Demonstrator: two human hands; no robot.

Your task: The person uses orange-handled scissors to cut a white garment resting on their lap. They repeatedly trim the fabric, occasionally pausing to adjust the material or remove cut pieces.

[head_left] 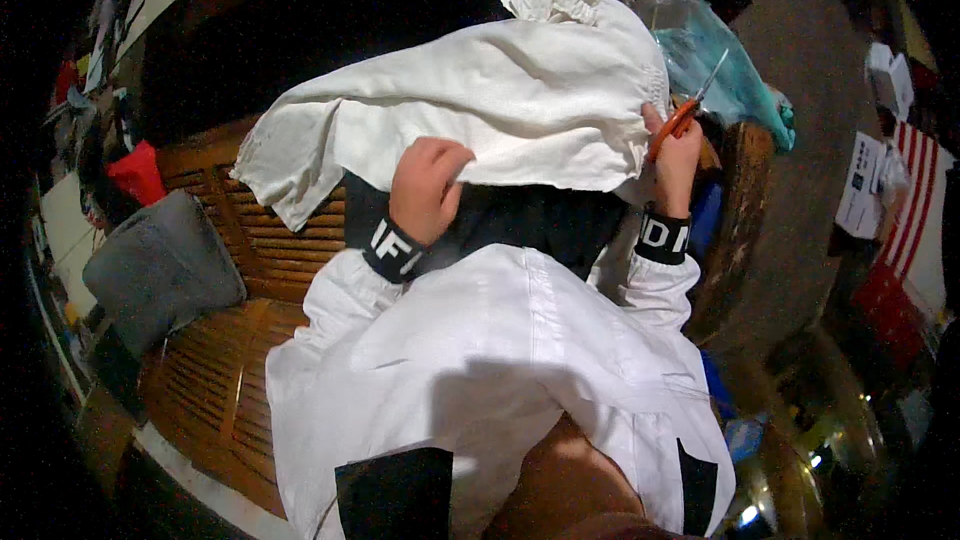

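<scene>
Left hand (pixel 428 190) grasps lower edge of crumpled white cotton cloth (pixel 480 100), frame centre; right hand (pixel 675 155) grips orange-handled scissors (pixel 690 105) at cloth's right edge.

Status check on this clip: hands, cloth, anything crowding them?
Left hand grips white cloth at its lower edge. Right hand holds orange-handled scissors at cloth's right edge. Teal bag close behind scissors.

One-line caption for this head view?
Left hand holds up white cloth; right hand grips orange-handled scissors at its edge.
</scene>
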